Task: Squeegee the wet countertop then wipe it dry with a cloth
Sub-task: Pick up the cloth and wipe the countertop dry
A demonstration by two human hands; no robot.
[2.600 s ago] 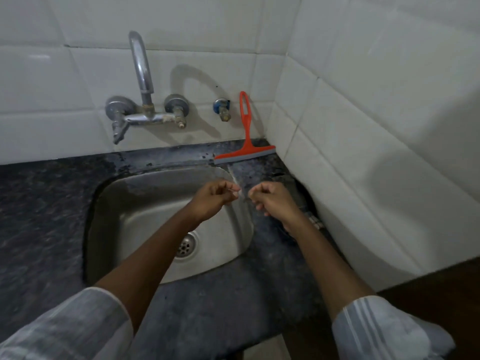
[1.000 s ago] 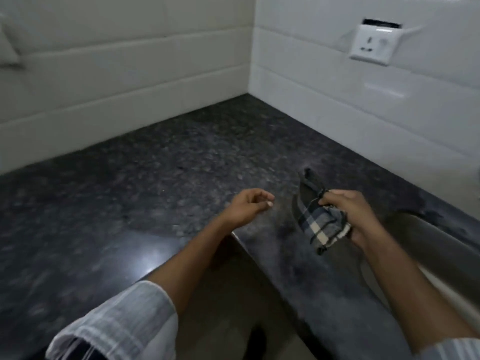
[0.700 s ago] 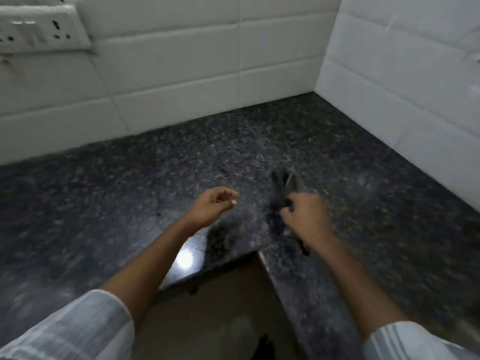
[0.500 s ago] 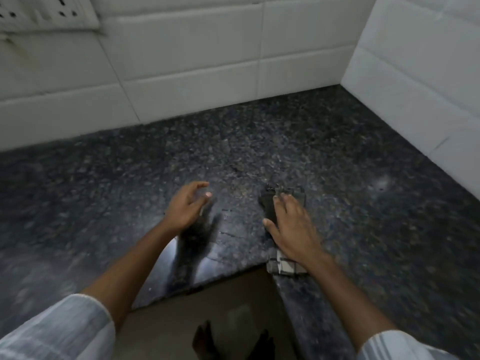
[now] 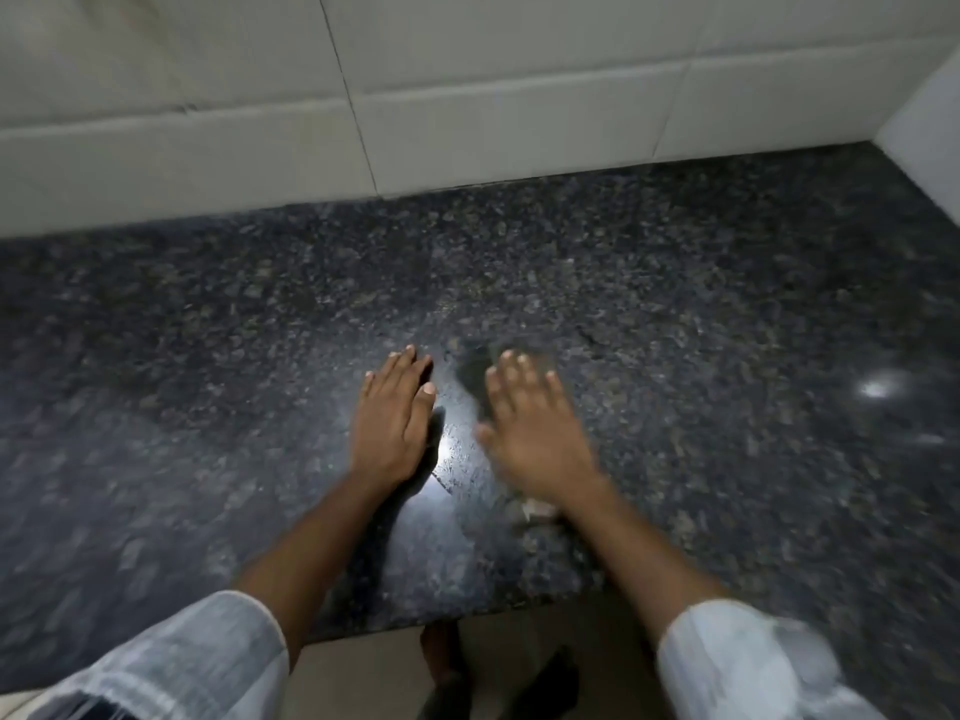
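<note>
The dark speckled granite countertop [image 5: 675, 314] fills the view and shines in places. My right hand [image 5: 535, 433] lies flat on a dark checked cloth [image 5: 475, 374], pressing it to the stone; only a dark edge ahead of the fingers and a pale corner by the wrist show, and the hand is blurred. My left hand [image 5: 392, 418] rests palm down on the bare counter just left of it, fingers together, holding nothing. The squeegee is out of view.
White wall tiles [image 5: 467, 106] run along the back of the counter, and a second tiled wall [image 5: 930, 127] meets it at the far right corner. The counter's front edge [image 5: 441, 621] is just below my forearms, with floor and my feet beneath.
My view swung from the sink to this corner. My right hand carried the cloth over and pressed it flat, then slid it farther onto the counter. My left hand came down flat beside it.
</note>
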